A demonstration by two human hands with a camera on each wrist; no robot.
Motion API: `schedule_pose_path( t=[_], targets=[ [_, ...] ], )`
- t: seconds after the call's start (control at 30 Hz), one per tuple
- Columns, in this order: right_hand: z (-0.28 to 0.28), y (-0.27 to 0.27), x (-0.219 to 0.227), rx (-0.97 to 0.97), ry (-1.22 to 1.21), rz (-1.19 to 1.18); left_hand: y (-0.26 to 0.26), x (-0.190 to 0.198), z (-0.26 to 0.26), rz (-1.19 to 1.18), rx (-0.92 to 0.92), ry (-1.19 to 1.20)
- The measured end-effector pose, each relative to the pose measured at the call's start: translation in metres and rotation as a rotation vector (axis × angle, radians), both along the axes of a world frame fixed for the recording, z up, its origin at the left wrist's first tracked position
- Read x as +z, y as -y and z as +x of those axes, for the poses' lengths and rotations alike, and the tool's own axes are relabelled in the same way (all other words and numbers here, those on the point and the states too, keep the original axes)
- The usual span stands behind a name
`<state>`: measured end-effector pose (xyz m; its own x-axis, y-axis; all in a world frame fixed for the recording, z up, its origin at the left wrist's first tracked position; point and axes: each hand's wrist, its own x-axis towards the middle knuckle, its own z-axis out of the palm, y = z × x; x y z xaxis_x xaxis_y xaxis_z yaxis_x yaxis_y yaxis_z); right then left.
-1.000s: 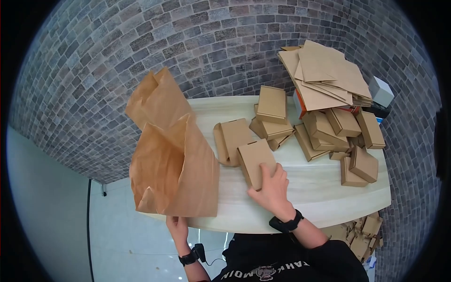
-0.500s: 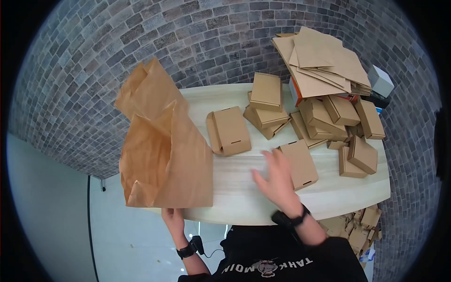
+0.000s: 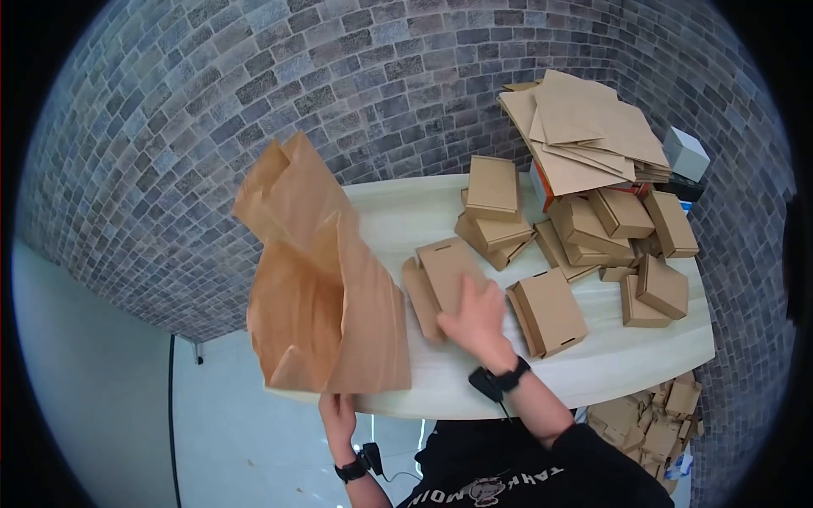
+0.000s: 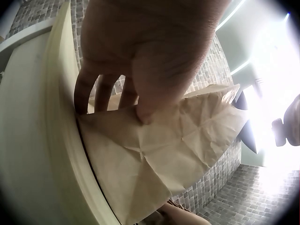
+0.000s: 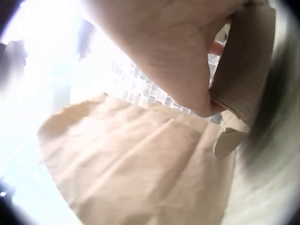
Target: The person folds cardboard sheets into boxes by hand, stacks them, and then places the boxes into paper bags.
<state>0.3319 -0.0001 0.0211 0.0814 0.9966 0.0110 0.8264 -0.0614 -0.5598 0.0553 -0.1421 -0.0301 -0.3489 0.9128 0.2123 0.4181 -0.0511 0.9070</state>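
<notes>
With our right hand (image 3: 481,320), we grip a flat brown cardboard box (image 3: 449,264) on the pale wood-grain table (image 3: 395,197); our left hand (image 3: 338,417), apart from it, pinches the lower edge of an open brown paper bag (image 3: 373,330), at the box's nine o'clock; another brown box (image 3: 550,311) lies toward three.

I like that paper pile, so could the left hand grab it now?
Probably not. The left hand is pinching the bottom edge of the open bag, and the paper pile is across the table, with boxes and the right hand in between.
</notes>
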Motion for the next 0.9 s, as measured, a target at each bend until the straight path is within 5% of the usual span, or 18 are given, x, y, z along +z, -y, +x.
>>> schedule_pose_path(
  t=[0.2, 0.4, 0.57, 0.87, 0.9],
  targets=[
    [0.079, 0.096, 0.033, 0.045, -0.257, 0.098, -0.039, 0.013, 0.025, 0.014, -0.097, -0.105],
    [0.127, 0.132, 0.040, 0.051, -1.234, -0.144, -0.099, 0.028, 0.073, 0.013, -0.097, -0.182],
    [0.143, 0.139, 0.029, 0.097, -1.444, -0.075, -0.166, 0.005, 0.071, 0.214, -0.083, -0.296],
    [0.165, 0.140, 0.011, -0.070, -1.822, -0.055, -0.240, -0.005, 0.051, 0.143, 0.110, -0.200],
    [0.167, 0.139, 0.011, -0.073, -1.821, -0.039, -0.237, -0.001, 0.058, 0.115, 0.108, -0.035]
  ],
)
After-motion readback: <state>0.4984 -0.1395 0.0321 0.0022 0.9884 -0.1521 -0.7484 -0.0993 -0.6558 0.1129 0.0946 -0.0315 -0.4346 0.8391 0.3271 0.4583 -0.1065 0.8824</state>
